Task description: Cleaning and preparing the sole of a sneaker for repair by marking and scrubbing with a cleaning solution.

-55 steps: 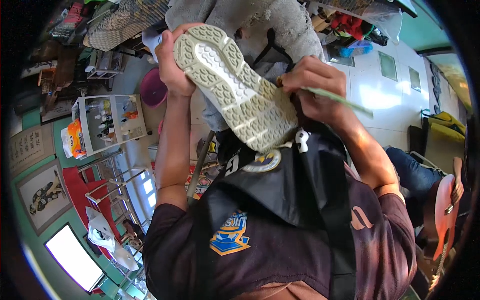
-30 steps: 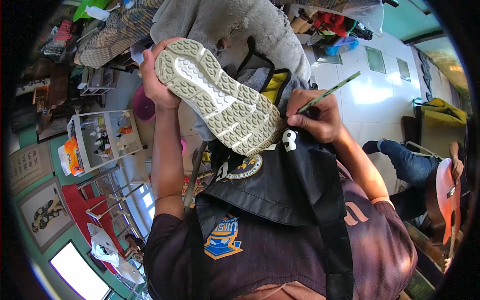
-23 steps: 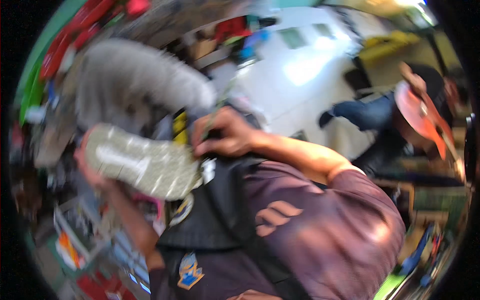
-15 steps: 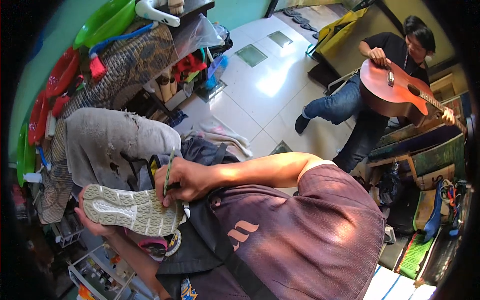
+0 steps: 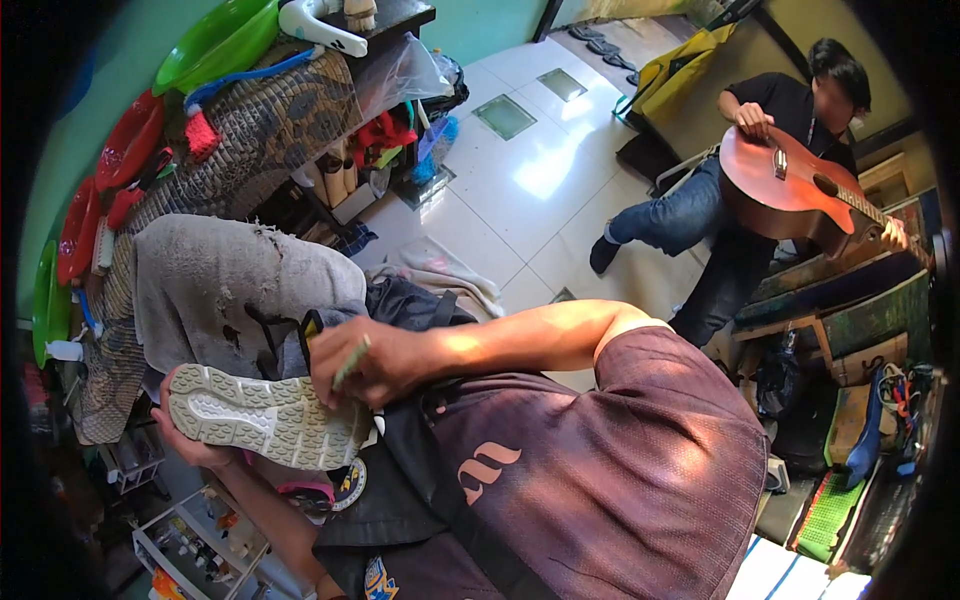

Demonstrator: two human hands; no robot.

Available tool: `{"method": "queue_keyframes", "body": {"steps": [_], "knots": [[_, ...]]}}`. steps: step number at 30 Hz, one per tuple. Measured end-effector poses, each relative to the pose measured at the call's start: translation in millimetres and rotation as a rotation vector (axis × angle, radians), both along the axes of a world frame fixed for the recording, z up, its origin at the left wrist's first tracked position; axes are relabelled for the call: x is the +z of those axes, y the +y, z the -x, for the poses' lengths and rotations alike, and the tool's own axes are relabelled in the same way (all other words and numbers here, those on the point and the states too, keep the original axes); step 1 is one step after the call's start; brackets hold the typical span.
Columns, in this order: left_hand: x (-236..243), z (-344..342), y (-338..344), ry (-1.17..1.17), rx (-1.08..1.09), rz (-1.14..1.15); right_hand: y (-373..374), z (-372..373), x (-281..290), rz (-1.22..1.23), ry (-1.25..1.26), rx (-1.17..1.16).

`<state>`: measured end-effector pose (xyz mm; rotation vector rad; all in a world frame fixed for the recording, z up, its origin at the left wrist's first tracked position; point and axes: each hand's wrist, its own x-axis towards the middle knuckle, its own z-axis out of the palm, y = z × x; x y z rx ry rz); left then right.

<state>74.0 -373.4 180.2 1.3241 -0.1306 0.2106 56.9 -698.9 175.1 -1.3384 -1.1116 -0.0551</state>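
Observation:
At the lower left, my left hand (image 5: 188, 440) grips a shoe by its toe end, its pale treaded sole (image 5: 260, 420) turned up. My right hand (image 5: 365, 360) is closed on a thin green stick-like tool (image 5: 352, 360) over the sole's other end; the tool's tip is hidden and the hand slightly blurred. Beyond the shoe lies a worn, frayed grey cloth (image 5: 235, 285) with holes. A black apron (image 5: 385, 485) hangs beneath the shoe and my right forearm.
A person (image 5: 820, 120) sits at upper right with an acoustic guitar (image 5: 770, 185). Green and red dishes (image 5: 215, 45) line a patterned mat at left. A white shelf unit (image 5: 150, 545) stands lower left, a yellow bag (image 5: 680, 70) at the back, cluttered boards (image 5: 850, 300) at right.
My view has swung right, bringing the seated guitarist fully into view; the shoe appears lower left. The green tool has tilted and my right hand has shifted slightly over the sole.

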Motion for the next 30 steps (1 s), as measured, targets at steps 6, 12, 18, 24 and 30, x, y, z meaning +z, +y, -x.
{"method": "queue_keyframes", "body": {"steps": [6,12,18,24,30], "knots": [[0.9,0.1,-9.5,0.047,0.126,0.023,-3.4,1.7,0.7,0.025,-0.028,-0.154],[-2.7,-1.2,-7.8,-0.023,0.010,0.017,-6.2,-4.4,4.2,0.061,-0.105,-0.263],[-4.1,-3.6,-8.4,0.000,0.042,0.022,-7.6,-11.5,7.8,0.132,-0.052,0.046],[-1.3,-1.1,-13.7,-0.026,0.107,0.020,-5.2,-8.8,8.5,0.140,-0.141,-0.025],[-11.4,-9.2,1.1,0.023,0.028,0.236,-21.1,-44.1,4.3,0.402,-0.239,-0.179]]}}
